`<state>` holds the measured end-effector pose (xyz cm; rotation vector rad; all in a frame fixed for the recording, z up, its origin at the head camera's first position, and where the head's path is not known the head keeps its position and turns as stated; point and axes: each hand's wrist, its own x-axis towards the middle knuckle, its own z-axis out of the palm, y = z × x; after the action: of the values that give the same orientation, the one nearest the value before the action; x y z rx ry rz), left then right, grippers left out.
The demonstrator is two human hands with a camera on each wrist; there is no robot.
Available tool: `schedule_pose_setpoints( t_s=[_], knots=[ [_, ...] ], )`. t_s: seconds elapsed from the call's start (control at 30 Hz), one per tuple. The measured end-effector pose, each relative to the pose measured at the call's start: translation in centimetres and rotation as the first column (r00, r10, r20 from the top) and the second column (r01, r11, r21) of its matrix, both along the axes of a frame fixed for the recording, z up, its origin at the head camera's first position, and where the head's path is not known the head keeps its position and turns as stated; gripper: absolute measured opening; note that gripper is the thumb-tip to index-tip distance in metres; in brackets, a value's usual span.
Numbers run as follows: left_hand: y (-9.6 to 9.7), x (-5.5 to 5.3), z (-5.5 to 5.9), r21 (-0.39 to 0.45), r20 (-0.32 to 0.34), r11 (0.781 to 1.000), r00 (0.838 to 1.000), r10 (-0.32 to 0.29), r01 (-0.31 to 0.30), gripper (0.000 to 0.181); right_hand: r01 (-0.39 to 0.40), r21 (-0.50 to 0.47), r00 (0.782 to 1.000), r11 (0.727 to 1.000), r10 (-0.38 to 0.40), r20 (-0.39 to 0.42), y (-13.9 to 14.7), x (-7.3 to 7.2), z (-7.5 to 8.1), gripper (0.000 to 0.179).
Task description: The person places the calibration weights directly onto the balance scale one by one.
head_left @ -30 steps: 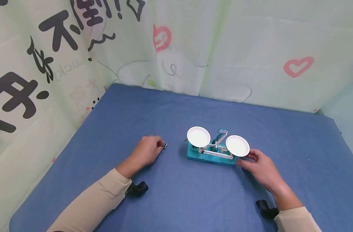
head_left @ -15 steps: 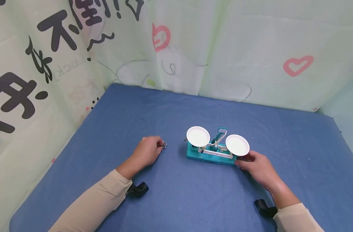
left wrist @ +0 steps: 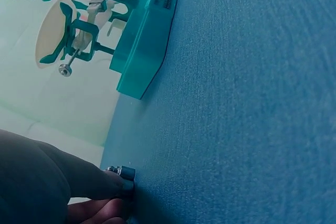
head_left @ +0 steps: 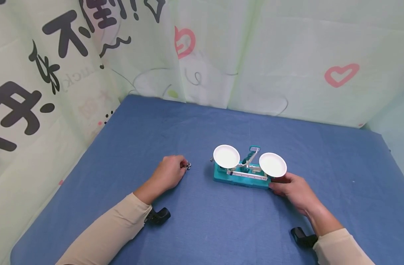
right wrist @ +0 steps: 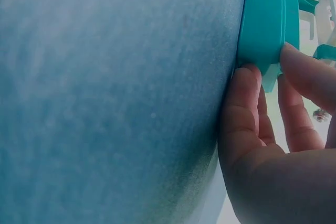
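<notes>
A teal balance scale stands on the blue table, with a white left pan and a white right pan on its beam. My right hand grips the right end of its base, thumb and fingertips against the teal plastic. To the left of the scale, my left hand pinches small shiny metal weights low at the table surface. The fingers partly hide them, so their number is unclear. A metal adjusting nut shows at the beam's left end.
The blue tabletop surrounds the scale and both hands. A pale printed curtain closes off the back and left sides. Black wrist cameras sit under both wrists.
My right hand has shifted slightly left at the scale's base. The right pan now sits slightly higher and further right than half a second ago. My left hand has stayed in place.
</notes>
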<state>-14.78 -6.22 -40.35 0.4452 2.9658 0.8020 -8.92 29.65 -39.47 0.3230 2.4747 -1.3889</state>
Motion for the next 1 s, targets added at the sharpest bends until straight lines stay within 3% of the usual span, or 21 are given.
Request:
schedule_pose_setpoints(
  t_s=[0.23,0.73,0.87,1.0],
  knots=[
    [0.2,0.2,0.0,-0.02,0.008,1.0,1.0,-0.003,0.003,0.008,-0.002,-0.004,1.0,1.0,0.002,0.001,0.0,0.1,-0.1,0.054],
    [0.1,0.4,0.0,-0.03,-0.046,0.999,0.999,-0.03,0.028,0.004,0.006,0.055,0.999,0.998,-0.004,-0.048,-0.3,0.3,-0.2,0.054],
    [0.1,0.5,0.7,-0.018,-0.05,0.999,0.998,-0.042,0.042,0.005,0.004,0.061,0.999,0.998,-0.001,-0.052,-0.3,0.3,-0.3,0.053],
    [0.3,0.4,2.4,0.025,-0.038,0.998,0.998,-0.057,0.058,0.006,-0.004,0.067,0.999,0.998,0.008,-0.053,-0.2,0.3,-0.2,0.053]
  ],
)
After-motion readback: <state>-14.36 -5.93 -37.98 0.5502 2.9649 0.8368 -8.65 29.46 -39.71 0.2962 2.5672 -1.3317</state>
